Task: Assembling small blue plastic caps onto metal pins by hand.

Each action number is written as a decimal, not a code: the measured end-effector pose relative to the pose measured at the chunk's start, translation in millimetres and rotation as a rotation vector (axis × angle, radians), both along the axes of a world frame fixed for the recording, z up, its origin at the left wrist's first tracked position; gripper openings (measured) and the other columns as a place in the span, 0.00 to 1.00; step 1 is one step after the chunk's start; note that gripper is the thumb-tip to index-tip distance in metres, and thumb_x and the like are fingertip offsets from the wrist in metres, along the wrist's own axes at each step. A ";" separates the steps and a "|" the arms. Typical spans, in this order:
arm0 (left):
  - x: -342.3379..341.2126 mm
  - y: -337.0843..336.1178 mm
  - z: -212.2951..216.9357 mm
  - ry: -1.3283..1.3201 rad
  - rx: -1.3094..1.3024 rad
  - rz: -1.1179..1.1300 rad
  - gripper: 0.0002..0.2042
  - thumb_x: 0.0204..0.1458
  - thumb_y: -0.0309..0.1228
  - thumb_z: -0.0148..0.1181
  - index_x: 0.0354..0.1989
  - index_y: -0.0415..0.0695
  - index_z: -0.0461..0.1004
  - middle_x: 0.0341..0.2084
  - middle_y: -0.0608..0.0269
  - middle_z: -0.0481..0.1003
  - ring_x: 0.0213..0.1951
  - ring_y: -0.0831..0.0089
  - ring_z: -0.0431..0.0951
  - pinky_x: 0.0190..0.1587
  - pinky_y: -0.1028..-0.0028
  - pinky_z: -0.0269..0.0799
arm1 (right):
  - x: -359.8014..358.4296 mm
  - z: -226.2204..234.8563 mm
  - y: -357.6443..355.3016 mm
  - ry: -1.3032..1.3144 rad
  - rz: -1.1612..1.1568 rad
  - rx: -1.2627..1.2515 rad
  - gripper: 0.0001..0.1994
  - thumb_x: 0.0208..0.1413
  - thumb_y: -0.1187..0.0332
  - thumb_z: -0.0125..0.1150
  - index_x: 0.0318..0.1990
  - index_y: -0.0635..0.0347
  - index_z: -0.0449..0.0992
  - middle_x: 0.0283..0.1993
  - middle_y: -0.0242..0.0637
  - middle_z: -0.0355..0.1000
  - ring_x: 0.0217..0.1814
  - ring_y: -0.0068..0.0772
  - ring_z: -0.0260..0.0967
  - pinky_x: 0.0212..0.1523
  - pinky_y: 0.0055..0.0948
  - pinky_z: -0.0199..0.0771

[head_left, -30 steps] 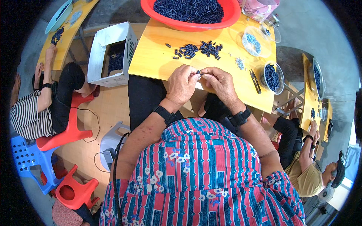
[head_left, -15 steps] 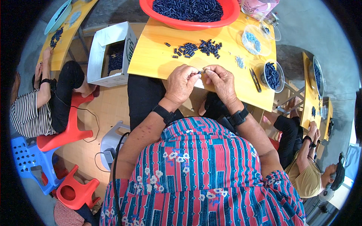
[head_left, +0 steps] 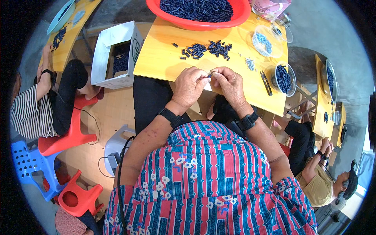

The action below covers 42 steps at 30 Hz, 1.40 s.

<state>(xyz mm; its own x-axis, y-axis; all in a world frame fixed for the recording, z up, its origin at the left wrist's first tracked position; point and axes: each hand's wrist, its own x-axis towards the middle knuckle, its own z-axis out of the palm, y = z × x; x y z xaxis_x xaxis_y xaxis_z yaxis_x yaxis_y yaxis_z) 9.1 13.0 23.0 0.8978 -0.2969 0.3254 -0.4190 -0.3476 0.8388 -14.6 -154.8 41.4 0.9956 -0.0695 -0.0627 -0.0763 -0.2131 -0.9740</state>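
Both hands, left hand (head_left: 190, 87) and right hand (head_left: 229, 83), meet just below the loose pile (head_left: 206, 48) on the counter (head_left: 158, 62), fingers pinched shut on one small dark piece (head_left: 210, 74). A loosened pinch would probably drop it into the lap.

Small dark piece (head_left: 210, 74) between fingertips (mostly hidden, too small)

two hands: left (head_left: 190, 87), right (head_left: 229, 84), meeting at 12 o'clock. one red basin (head_left: 196, 24) at 12. one loose heap of dark pieces (head_left: 205, 48) below it. one white box (head_left: 113, 55) at 10. three clear bowls (head_left: 284, 78) toward 2. two red stools (head_left: 74, 135), one blue stool (head_left: 27, 166), at 8. two other people (head_left: 33, 105), at 9 and 4.
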 end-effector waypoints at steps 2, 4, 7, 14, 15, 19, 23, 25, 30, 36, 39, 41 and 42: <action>0.0 0.0 -0.6 -0.001 -0.004 0.002 0.06 0.47 0.27 0.63 0.31 0.40 0.75 0.25 0.59 0.72 0.28 0.66 0.73 0.32 0.69 0.69 | -0.1 0.2 0.3 -0.004 -0.001 -0.010 0.07 0.61 0.72 0.57 0.38 0.68 0.77 0.26 0.31 0.74 0.25 0.17 0.68 0.29 0.19 0.70; -0.2 -0.1 -0.2 -0.002 -0.008 0.002 0.06 0.47 0.27 0.64 0.31 0.40 0.75 0.25 0.58 0.72 0.28 0.65 0.73 0.32 0.69 0.69 | -0.3 -0.6 -0.3 -0.008 -0.004 -0.019 0.07 0.60 0.72 0.57 0.38 0.68 0.77 0.26 0.31 0.74 0.25 0.17 0.68 0.29 0.19 0.70; -0.5 0.4 0.2 0.016 -0.017 -0.007 0.06 0.47 0.27 0.64 0.30 0.39 0.75 0.25 0.58 0.72 0.28 0.65 0.73 0.32 0.69 0.69 | -0.2 -1.4 0.0 -0.005 -0.011 -0.040 0.06 0.59 0.72 0.58 0.38 0.67 0.78 0.25 0.33 0.74 0.25 0.18 0.70 0.28 0.20 0.71; -0.7 -0.8 0.6 -0.011 -0.006 0.004 0.06 0.47 0.28 0.63 0.29 0.40 0.74 0.25 0.58 0.72 0.28 0.64 0.73 0.33 0.68 0.69 | -1.5 -0.8 -1.2 -0.210 0.003 -0.362 0.07 0.55 0.73 0.62 0.39 0.64 0.79 0.33 0.44 0.77 0.31 0.36 0.76 0.35 0.29 0.76; -0.9 -1.0 0.6 -0.013 -0.005 0.009 0.05 0.47 0.28 0.63 0.29 0.40 0.74 0.25 0.58 0.72 0.28 0.63 0.73 0.33 0.67 0.69 | -1.7 -0.4 -1.3 -0.245 0.013 -0.415 0.07 0.54 0.73 0.63 0.39 0.64 0.79 0.34 0.46 0.77 0.33 0.41 0.77 0.37 0.31 0.76; -1.4 -1.5 1.5 -0.022 0.011 0.025 0.05 0.46 0.27 0.63 0.28 0.40 0.74 0.24 0.58 0.72 0.29 0.61 0.73 0.33 0.65 0.69 | -2.0 5.4 0.6 -0.239 0.026 -0.433 0.07 0.53 0.73 0.63 0.39 0.63 0.79 0.35 0.48 0.76 0.36 0.46 0.76 0.39 0.34 0.76; -1.0 -1.4 -0.4 -0.029 0.002 0.021 0.05 0.45 0.27 0.63 0.27 0.40 0.74 0.24 0.57 0.72 0.30 0.59 0.72 0.34 0.64 0.68 | -1.1 13.2 0.8 -0.335 0.070 -0.567 0.06 0.52 0.73 0.62 0.38 0.63 0.78 0.34 0.48 0.75 0.36 0.49 0.75 0.38 0.36 0.76; -1.4 -1.8 -0.6 -0.038 0.004 0.013 0.04 0.45 0.26 0.63 0.27 0.40 0.74 0.24 0.57 0.72 0.30 0.59 0.72 0.34 0.64 0.68 | -0.3 14.2 0.7 -0.366 0.088 -0.613 0.06 0.52 0.73 0.61 0.37 0.63 0.78 0.34 0.48 0.75 0.36 0.50 0.75 0.38 0.37 0.76; -2.8 -3.0 -1.1 -0.074 0.019 0.038 0.04 0.45 0.26 0.62 0.27 0.39 0.75 0.25 0.57 0.73 0.32 0.58 0.73 0.35 0.63 0.69 | -0.4 19.0 4.7 -0.387 0.104 -0.688 0.04 0.52 0.73 0.60 0.34 0.61 0.77 0.32 0.46 0.74 0.35 0.50 0.74 0.38 0.40 0.75; -3.6 -3.9 -2.7 -0.037 0.025 0.050 0.03 0.44 0.25 0.63 0.27 0.39 0.77 0.26 0.56 0.74 0.33 0.57 0.74 0.37 0.64 0.70 | -2.1 12.7 6.4 -0.415 0.061 -0.685 0.03 0.52 0.72 0.60 0.33 0.60 0.77 0.31 0.46 0.74 0.34 0.50 0.73 0.36 0.40 0.75; -1.5 -2.7 -4.0 -0.058 0.015 0.041 0.04 0.44 0.26 0.63 0.27 0.39 0.77 0.25 0.57 0.75 0.33 0.58 0.74 0.37 0.64 0.70 | -2.2 15.5 6.6 -0.458 0.081 -0.680 0.03 0.52 0.72 0.60 0.34 0.60 0.77 0.30 0.45 0.73 0.34 0.50 0.73 0.35 0.41 0.75; -1.9 -2.9 -4.1 -0.042 0.012 0.034 0.04 0.44 0.26 0.63 0.27 0.39 0.77 0.25 0.57 0.75 0.33 0.58 0.74 0.37 0.64 0.70 | -3.5 16.0 5.3 -0.456 0.089 -0.711 0.03 0.52 0.72 0.60 0.34 0.60 0.77 0.30 0.45 0.73 0.33 0.50 0.73 0.35 0.41 0.75; -1.6 -2.4 -3.5 -0.031 0.012 0.029 0.04 0.44 0.26 0.64 0.27 0.39 0.77 0.25 0.57 0.75 0.33 0.58 0.74 0.37 0.64 0.70 | -3.2 15.9 5.1 -0.459 0.095 -0.740 0.03 0.52 0.72 0.60 0.34 0.59 0.77 0.30 0.45 0.73 0.33 0.49 0.73 0.34 0.41 0.75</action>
